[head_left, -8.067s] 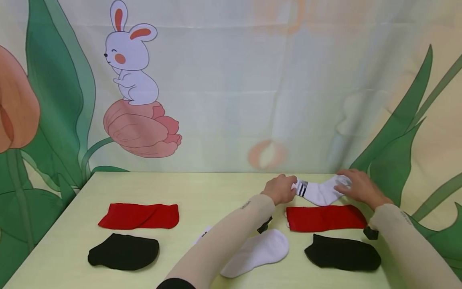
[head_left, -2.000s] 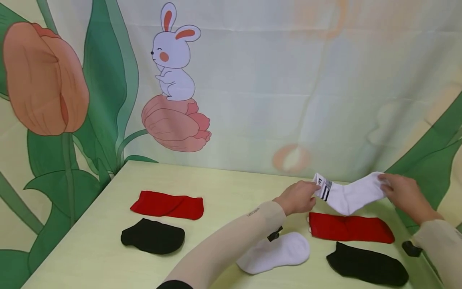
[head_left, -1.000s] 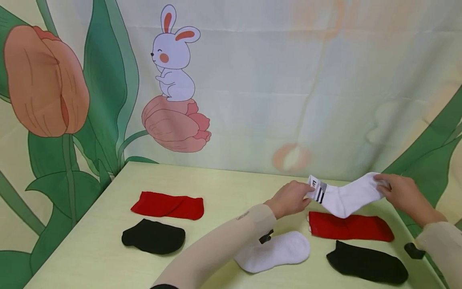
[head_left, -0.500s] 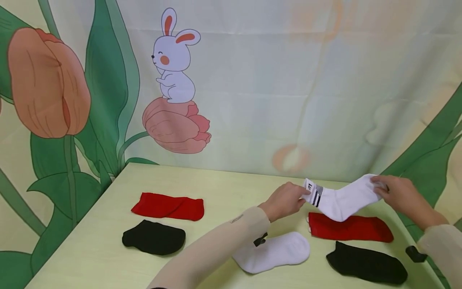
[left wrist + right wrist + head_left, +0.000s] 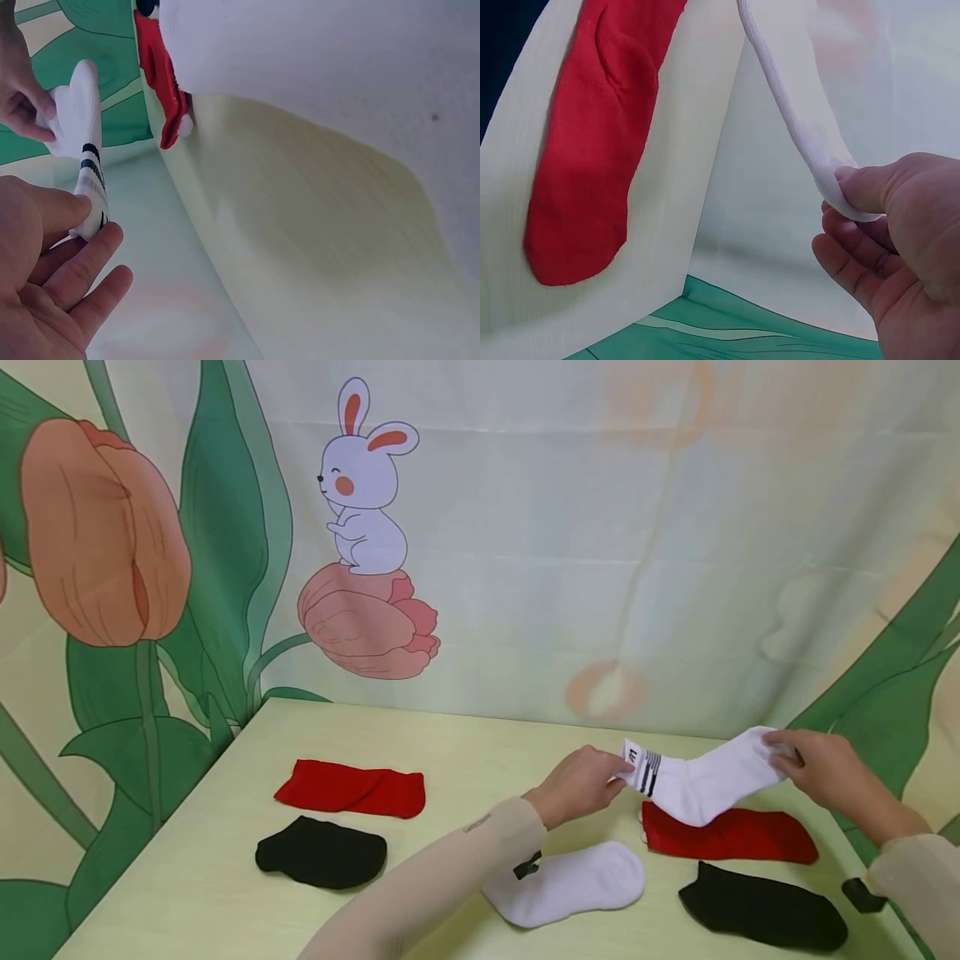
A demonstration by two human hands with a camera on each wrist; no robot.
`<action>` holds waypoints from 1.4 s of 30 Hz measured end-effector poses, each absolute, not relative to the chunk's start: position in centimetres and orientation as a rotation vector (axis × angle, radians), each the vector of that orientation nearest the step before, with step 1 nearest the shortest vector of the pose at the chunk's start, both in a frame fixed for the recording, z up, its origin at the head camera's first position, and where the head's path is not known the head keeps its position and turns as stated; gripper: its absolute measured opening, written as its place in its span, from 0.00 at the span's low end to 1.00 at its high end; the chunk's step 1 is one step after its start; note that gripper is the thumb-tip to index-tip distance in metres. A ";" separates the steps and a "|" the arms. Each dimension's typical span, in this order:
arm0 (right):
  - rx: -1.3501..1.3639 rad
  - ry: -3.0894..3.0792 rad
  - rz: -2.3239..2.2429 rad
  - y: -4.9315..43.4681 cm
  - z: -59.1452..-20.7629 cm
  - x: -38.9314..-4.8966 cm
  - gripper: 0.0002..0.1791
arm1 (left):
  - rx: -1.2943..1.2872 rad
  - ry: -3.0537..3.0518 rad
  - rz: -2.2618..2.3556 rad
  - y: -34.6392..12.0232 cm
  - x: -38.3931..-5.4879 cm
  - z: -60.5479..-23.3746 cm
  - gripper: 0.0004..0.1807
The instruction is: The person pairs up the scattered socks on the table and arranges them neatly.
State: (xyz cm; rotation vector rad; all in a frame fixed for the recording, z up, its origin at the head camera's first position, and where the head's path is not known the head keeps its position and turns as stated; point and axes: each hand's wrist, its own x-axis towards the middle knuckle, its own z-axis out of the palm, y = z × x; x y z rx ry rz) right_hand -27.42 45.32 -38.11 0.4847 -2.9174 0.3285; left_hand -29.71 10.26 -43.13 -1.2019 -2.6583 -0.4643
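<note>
A white sock (image 5: 705,781) with dark stripes at its cuff is stretched between both hands, raised off the table. My left hand (image 5: 581,783) pinches the cuff by its lettering; in the left wrist view the thumb and fingertips close on the striped end. The toe end is pinched by my right hand (image 5: 828,772), thumb on top in the right wrist view. Below the held sock lies a red sock (image 5: 727,833), partly overlapped by it in the head view. A second white sock (image 5: 577,885) lies flat under my left forearm, which hides its cuff.
On the table's left part lie another red sock (image 5: 352,789) and a black sock (image 5: 322,853). A further black sock (image 5: 761,906) is at the front right. Behind the table (image 5: 480,739) hangs a curtain (image 5: 510,568) printed with a rabbit and tulips.
Since 8.1 seconds ago, the white sock has been lifted from the back of the table. Over the last two seconds both hands have carried it left and slightly toward the front.
</note>
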 end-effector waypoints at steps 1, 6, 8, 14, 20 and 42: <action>0.491 -2.914 0.325 45.3 -38.2 -27.4 0.21 | -1.207 -2.654 -0.469 10.2 -29.6 -43.2 0.12; 0.497 -2.906 0.324 45.1 -38.6 -27.2 0.21 | -1.226 -2.639 -0.490 9.7 -29.3 -43.4 0.12; 0.502 -2.897 0.329 45.0 -38.7 -27.0 0.21 | -1.229 -2.640 -0.497 9.5 -29.2 -43.4 0.12; 0.510 -2.881 0.324 44.5 -39.0 -26.6 0.20 | -1.245 -2.614 -0.509 8.9 -28.8 -43.6 0.11; 0.527 -2.868 0.331 44.3 -39.3 -26.4 0.21 | -1.261 -2.607 -0.532 8.2 -28.4 -43.5 0.11; 0.533 -2.898 0.404 42.1 -39.6 -25.5 0.22 | -1.266 -2.562 -0.574 5.1 -27.5 -43.4 0.11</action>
